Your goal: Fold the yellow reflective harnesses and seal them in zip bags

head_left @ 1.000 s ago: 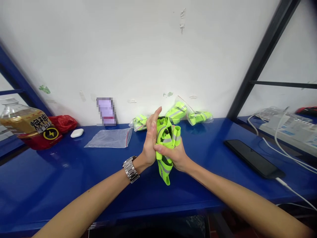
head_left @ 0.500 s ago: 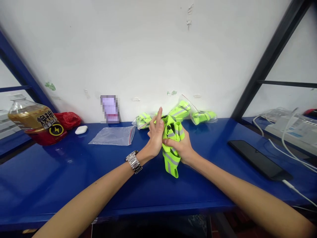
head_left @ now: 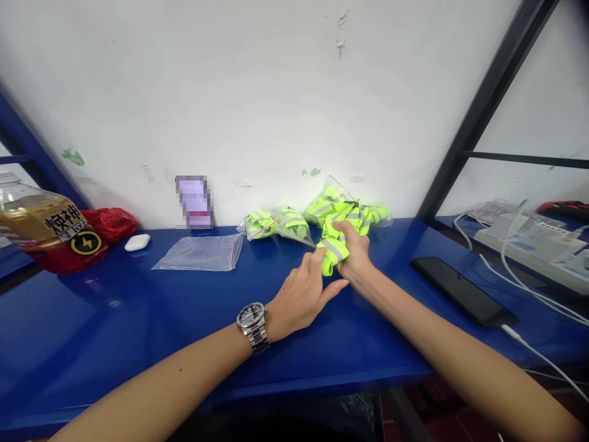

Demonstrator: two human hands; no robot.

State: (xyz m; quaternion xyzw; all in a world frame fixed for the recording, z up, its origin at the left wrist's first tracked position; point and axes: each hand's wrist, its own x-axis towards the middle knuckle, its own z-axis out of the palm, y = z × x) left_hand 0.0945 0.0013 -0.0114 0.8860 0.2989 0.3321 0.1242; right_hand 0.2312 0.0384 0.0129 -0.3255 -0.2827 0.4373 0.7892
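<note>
Treat reflective strap bundle [head_left: 333, 240], right of frame centre, as likely light and soft; grip mid-bundle, as with right hand [head_left: 356, 254] clasped round it; note left hand [head_left: 297, 296], thumb spread, at lower end

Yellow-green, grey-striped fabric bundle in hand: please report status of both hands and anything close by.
Right hand gripping yellow-green, grey-striped fabric bundle. Left hand open at its lower end, contact unclear. Similar bundles in clear plastic bags close behind.

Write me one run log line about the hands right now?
right hand: holding neon strap bundle | left hand: at bundle's lower end, contact unclear | clear bag: flat on blue table
</note>
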